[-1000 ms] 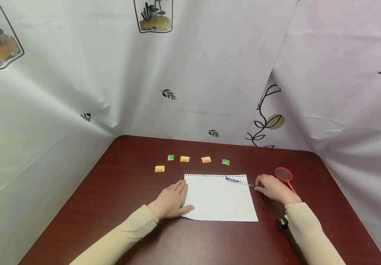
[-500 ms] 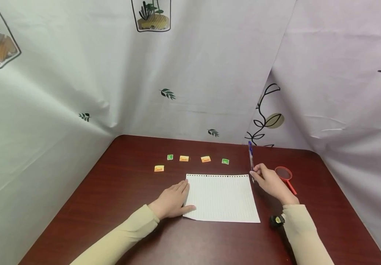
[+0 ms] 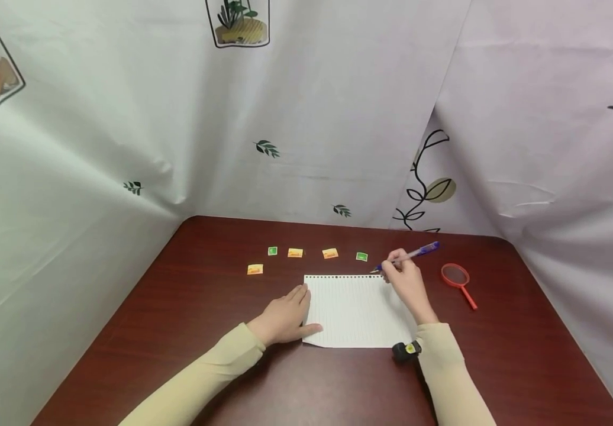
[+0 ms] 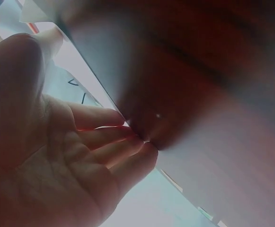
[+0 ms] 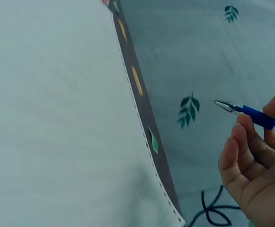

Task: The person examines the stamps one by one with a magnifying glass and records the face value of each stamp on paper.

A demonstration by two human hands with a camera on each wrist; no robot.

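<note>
A sheet of lined paper (image 3: 351,313) with a row of punched holes lies on the dark red table. My left hand (image 3: 283,316) rests on its left edge, fingers straight and thumb spread over the sheet; the left wrist view shows that hand's palm (image 4: 75,165) from below. In my right hand (image 3: 406,284) a blue pen (image 3: 425,249) is pinched between thumb and fingers, above the sheet's top right corner. Its bare metal tip (image 5: 224,105) points left, clear of the paper in the right wrist view.
Behind the paper lie orange stamp-like pieces (image 3: 295,252) and two green ones (image 3: 361,257). A red magnifying glass (image 3: 454,274) lies to the right of my right hand. Pale patterned cloth (image 3: 306,118) hangs behind the table.
My right hand has moved left from beside the paper to over its top right corner. The pen swung upright, then over, so its tip now points left. The left hand stays on the paper.
</note>
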